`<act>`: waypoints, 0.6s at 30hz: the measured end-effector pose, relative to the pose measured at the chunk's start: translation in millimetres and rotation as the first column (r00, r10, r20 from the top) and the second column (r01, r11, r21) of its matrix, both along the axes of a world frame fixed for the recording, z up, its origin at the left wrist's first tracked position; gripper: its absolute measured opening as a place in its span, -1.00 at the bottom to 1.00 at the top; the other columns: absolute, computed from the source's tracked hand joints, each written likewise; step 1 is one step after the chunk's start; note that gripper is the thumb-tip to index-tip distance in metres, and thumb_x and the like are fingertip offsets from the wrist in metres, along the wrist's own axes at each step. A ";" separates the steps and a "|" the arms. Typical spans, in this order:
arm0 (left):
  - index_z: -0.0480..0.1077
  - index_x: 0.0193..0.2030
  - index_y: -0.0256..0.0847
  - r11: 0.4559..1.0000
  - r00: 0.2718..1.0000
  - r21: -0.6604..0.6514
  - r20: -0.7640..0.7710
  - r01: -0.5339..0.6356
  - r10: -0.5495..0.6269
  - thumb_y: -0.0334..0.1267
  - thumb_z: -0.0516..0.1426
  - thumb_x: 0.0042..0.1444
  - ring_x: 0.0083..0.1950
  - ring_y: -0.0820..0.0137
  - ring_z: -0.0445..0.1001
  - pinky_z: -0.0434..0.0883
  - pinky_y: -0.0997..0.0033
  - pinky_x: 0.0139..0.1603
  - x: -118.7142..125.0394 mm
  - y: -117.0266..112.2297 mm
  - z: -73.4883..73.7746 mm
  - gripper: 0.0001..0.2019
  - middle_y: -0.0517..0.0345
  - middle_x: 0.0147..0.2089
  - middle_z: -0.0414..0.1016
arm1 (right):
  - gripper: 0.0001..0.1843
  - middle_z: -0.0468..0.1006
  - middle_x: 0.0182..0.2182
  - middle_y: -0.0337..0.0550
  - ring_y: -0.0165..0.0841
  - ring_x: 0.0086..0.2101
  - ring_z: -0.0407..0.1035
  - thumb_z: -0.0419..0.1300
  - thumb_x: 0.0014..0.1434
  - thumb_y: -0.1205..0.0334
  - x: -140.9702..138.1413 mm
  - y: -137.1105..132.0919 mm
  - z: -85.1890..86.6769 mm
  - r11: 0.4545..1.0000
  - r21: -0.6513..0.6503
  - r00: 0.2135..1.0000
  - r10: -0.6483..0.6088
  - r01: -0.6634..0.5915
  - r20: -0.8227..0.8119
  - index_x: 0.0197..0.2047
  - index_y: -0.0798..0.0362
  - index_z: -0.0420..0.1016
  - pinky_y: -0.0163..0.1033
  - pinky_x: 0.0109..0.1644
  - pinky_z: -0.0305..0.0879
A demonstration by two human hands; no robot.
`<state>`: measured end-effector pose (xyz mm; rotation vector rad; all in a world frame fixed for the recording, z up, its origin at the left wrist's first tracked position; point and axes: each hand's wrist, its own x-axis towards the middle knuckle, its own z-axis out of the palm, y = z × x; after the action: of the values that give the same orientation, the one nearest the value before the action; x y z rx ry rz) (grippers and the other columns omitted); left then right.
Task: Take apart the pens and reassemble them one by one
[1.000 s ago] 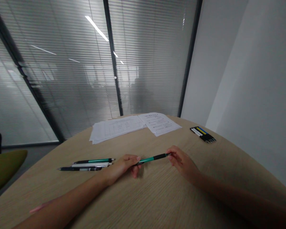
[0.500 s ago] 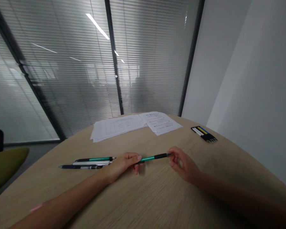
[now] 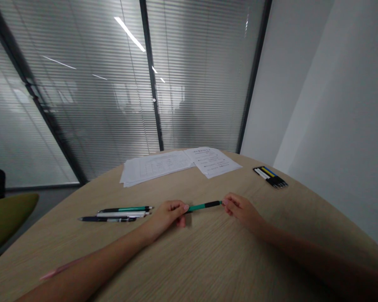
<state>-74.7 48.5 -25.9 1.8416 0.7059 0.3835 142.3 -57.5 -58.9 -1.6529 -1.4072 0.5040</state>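
Observation:
My left hand (image 3: 171, 214) is closed around one end of a green pen (image 3: 198, 207) with a black grip. The pen lies nearly level just above the table, its grip toward the right. At the grip end, my right hand (image 3: 239, 208) pinches the tip, which the fingers mostly hide. A small green bit shows between grip and fingertips; whether a tip piece has come loose I cannot tell. Left of my left hand, a green-and-black pen (image 3: 129, 209), a white pen (image 3: 121, 214) and a dark pen (image 3: 107, 219) lie side by side.
Printed sheets (image 3: 157, 165) lie at the back of the wooden table (image 3: 189, 268). A black case of pens (image 3: 271, 177) rests at the right. A pink, slender object (image 3: 59, 269) is partly under my left forearm. An olive chair (image 3: 11, 218) stands at the left.
My right hand's fingers have drawn together over the pen's tip, and a little green now shows beside them. My left hand and the pen have barely shifted.

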 end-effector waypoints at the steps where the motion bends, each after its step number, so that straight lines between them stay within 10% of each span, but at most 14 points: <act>1: 0.30 -0.65 -0.25 1.000 1.000 -0.004 0.007 -0.007 0.007 0.04 0.06 -0.07 -0.60 0.49 0.19 0.10 0.52 -0.52 0.1 -0.6 1.1 -0.62 0.26 -0.67 0.33 | -0.74 0.28 -0.62 -0.31 -0.47 -0.58 0.18 -0.05 0.10 0.11 0.8 1.0 -1.4 1.000 -0.004 0.999 -0.005 0.005 -0.042 -0.53 0.04 0.25 -0.36 -0.52 0.06; 18: 0.24 -0.64 -0.24 0.991 0.987 -0.070 0.113 -0.110 0.118 -0.03 0.04 -0.03 -0.65 0.51 0.18 0.13 0.52 -0.56 0.6 -5.0 5.4 -0.66 0.27 -0.71 0.29 | -0.75 0.29 -0.59 -0.32 -0.50 -0.63 0.17 0.04 0.03 0.03 19.2 6.5 5.7 0.986 0.101 0.871 -0.065 0.130 -0.486 -0.46 0.05 0.23 -0.38 -0.61 0.03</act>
<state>-74.1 43.5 -20.6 1.7084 0.7363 0.5337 161.5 -50.9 -53.2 -1.3609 -0.9589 0.6944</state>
